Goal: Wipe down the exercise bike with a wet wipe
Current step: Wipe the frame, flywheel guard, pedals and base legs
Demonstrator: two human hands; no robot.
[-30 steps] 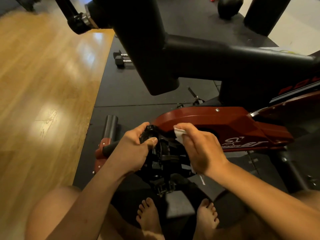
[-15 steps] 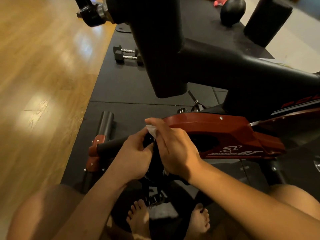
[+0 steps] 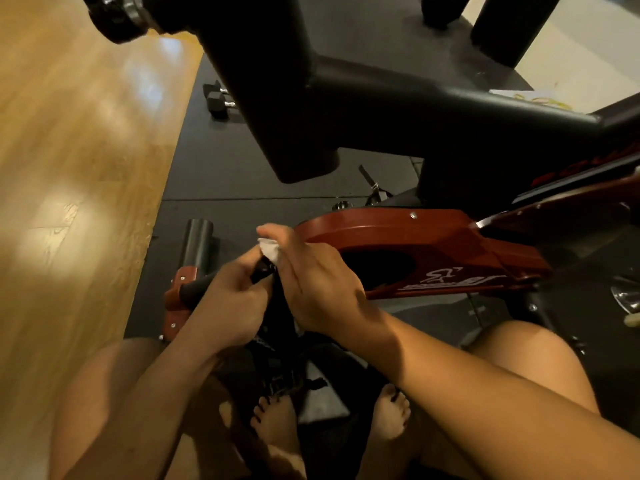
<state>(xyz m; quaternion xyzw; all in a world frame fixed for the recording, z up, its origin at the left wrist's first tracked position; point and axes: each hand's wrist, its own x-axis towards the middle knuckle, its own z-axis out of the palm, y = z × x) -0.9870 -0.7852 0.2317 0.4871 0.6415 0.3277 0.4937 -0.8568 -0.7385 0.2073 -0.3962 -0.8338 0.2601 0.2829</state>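
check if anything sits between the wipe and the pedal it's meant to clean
Nothing visible does. The right grip holds the white wipe right against the black pedal. The left grip holds the pedal from its other side, not between them.

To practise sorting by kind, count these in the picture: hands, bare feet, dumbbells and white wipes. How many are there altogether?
Hands: 2, left hand, right hand
Bare feet: 2, left foot, right foot
Dumbbells: 2
White wipe: 1
Total: 7
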